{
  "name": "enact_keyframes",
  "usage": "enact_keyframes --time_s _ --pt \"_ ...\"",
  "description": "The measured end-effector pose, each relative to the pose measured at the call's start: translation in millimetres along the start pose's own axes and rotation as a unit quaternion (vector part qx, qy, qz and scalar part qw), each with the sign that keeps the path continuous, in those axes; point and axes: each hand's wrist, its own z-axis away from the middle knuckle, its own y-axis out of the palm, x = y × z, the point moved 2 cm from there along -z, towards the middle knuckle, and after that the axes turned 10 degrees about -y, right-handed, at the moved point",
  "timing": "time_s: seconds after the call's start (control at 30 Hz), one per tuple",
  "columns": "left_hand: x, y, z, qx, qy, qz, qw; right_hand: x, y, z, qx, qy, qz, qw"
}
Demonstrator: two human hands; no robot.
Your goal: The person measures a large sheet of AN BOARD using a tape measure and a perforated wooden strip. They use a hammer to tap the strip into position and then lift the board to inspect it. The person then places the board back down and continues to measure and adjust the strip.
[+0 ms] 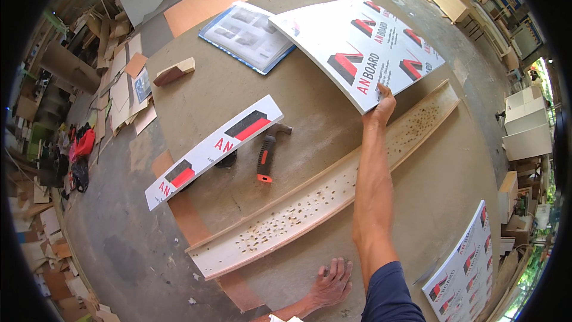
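A large white board [357, 36] printed with red and black marks is raised at its near corner, its far part over the table. My right hand [381, 107] is closed on that corner, thumb on top; the fingers beneath are mostly hidden. Palm down on the tabletop, my left hand [330, 284] lies with its fingers apart and holds nothing. Between the hands, a long shallow wooden tray-like piece [262, 235] runs diagonally across the table, many small dark spots or bits on its pale inside. My right forearm crosses over it.
Left of centre lie a claw hammer [266, 158] and a narrow printed white strip [217, 149], raised on something dark. Farther back are a small wooden block [176, 73] and a blue-edged folder [247, 36]. Another printed panel [465, 268] leans at the lower right. Wood scraps [122, 74] clutter the left.
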Motion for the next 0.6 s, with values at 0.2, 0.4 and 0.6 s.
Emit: enact_keyframes --time_s 0.2,0.4,0.6 --pt "-6.8 3.4 5.2 0.041 0.011 0.019 0.999 -14.1 -47.2 -55.9 0.013 0.09 0.202 0.975" --pt "-0.6 7.8 5.6 0.04 -0.018 0.018 0.999 37.4 23.7 -14.4 0.063 0.123 0.407 0.903" --pt "-9.3 13.9 10.9 0.036 -0.008 0.054 0.998 93.1 52.8 69.0 0.244 0.058 0.346 0.904"
